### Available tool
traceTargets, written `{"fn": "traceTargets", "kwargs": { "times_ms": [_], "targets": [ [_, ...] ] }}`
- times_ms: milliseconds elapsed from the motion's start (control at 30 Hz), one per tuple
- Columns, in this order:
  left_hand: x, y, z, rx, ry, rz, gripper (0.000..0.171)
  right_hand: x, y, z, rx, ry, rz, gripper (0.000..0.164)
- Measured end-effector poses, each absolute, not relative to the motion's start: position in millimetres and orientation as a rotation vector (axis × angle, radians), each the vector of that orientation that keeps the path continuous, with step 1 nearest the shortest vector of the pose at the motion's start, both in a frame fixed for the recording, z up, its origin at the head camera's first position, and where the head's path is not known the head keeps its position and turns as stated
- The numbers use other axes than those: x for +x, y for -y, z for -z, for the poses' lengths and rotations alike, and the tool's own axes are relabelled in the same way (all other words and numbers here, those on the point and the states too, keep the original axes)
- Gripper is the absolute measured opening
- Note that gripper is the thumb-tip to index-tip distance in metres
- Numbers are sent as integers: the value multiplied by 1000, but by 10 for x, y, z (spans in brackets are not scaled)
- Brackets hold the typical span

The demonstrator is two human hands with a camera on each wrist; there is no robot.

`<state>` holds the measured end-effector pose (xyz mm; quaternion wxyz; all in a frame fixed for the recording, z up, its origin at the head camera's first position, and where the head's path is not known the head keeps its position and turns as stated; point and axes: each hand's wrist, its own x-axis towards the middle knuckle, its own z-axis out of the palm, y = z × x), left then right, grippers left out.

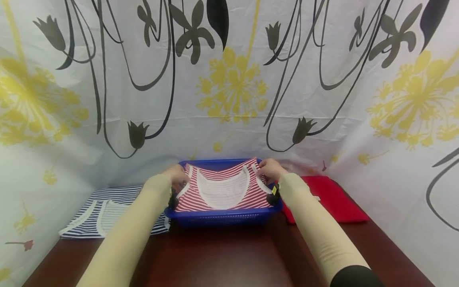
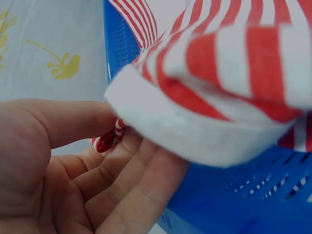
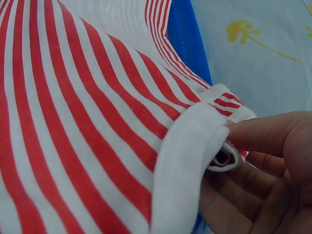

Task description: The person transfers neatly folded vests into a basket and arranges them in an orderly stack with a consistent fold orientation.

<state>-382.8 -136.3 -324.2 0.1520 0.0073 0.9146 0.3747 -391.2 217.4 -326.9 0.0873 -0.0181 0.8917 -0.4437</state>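
Note:
A red-and-white striped tank top (image 1: 254, 191) with white trim spreads across a blue plastic basket (image 1: 222, 215). My left hand (image 1: 176, 175) pinches its left edge by the armhole trim; in the left wrist view the thumb and fingers (image 2: 146, 190) close on the striped cloth beside the white band. At the opposite side my right hand (image 1: 271, 169) pinches the other edge near the shoulder. The right wrist view shows the thumb (image 3: 263, 134) on top of the rolled cloth and the fingers beneath it. The basket's inside is mostly hidden under the top.
A navy-and-white striped tank top (image 1: 86, 219) lies flat on the dark brown table (image 1: 218, 255), left of the basket. To the right lies a folded red garment (image 1: 333, 199). A white patterned curtain (image 1: 229, 99) hangs behind and along both sides.

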Motion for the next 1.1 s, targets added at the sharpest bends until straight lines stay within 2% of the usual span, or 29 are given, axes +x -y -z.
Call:
{"fn": "traceTargets", "kwargs": {
  "times_ms": [667, 1100],
  "targets": [
    [-3771, 1305, 3245, 49, -2669, -1009, 20, -3953, -2101, 3274, -81, -2765, 1157, 48],
    [-3814, 1285, 3308, 46, -2660, -1003, 27, -3953, -2081, 3312, -84, -2804, 1084, 47]
  ]
}}
